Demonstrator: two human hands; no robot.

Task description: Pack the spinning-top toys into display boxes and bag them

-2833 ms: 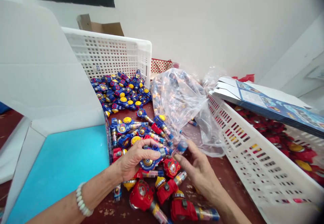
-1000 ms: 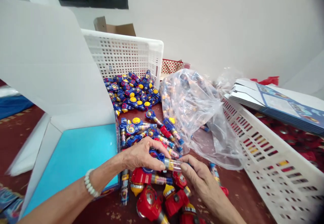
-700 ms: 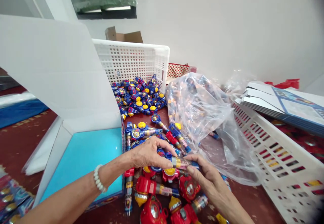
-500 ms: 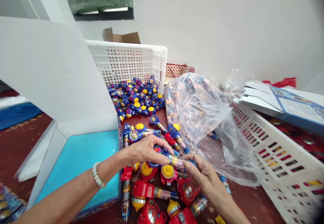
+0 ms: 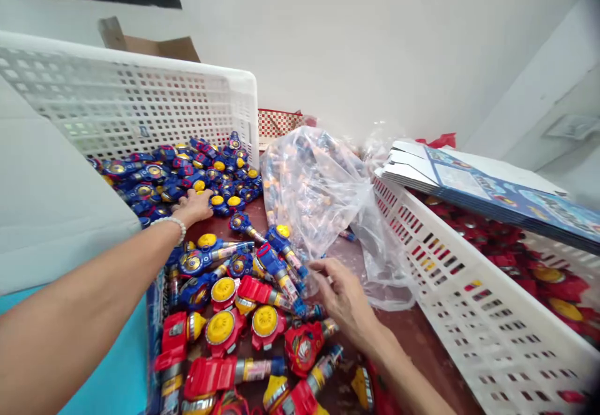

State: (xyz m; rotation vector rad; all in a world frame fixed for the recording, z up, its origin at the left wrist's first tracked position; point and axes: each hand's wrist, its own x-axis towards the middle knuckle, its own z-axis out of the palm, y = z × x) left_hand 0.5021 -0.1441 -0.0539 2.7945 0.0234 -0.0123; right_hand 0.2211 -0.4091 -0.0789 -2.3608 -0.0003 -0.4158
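Note:
My left hand [image 5: 194,207] reaches to the near edge of a heap of blue and yellow toy pieces [image 5: 171,174]; its fingertips are hidden among them. My right hand [image 5: 340,287] is beside the front of the clear plastic bag [image 5: 319,184], with thumb and fingers apart and nothing held. Between my arms lie blue toys with printed tubes [image 5: 281,274] and red toys with yellow discs [image 5: 220,327], spread in a loose pile.
A white basket [image 5: 244,99] stands behind the blue heap. At the right, another white basket [image 5: 450,284] holds red pieces, with flat printed boxes [image 5: 506,193] on top. An open box with a turquoise inside [image 5: 110,352] is at the lower left.
My hands have parted from the tube piece they held together. The left has moved to the blue heap, and the view has shifted right. A blue toy with a tube now lies on the pile.

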